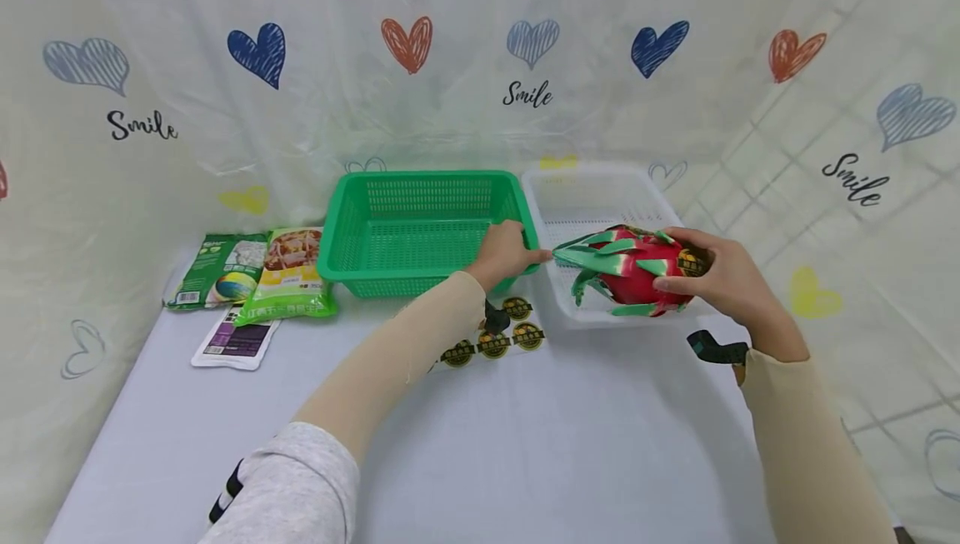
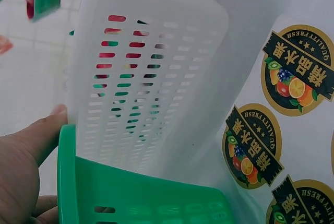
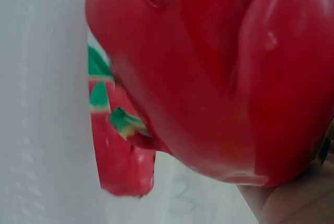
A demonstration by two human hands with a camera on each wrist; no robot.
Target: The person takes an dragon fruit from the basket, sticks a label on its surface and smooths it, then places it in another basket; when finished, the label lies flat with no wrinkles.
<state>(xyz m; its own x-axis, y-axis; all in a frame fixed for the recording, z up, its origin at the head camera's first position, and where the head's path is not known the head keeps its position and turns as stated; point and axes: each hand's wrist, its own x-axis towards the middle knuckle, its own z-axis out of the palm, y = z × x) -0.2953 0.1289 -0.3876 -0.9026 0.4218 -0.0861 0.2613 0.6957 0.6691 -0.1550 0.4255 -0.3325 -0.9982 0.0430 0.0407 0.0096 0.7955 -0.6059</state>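
Note:
My right hand grips a red dragon fruit with green scales, over the white basket; a gold-and-black sticker is on its end. In the right wrist view the held fruit fills most of the picture, and a second dragon fruit appears beyond it. Red and green also show through the slots of the white basket's wall in the left wrist view. My left hand holds the right rim of the green basket, thumb close to the white basket.
On the left lie a green packet, a yellow-green food bag and a purple-and-white pouch. A sheet of round fruit stickers lies in front of the baskets. A white curtain printed with hearts hangs behind.

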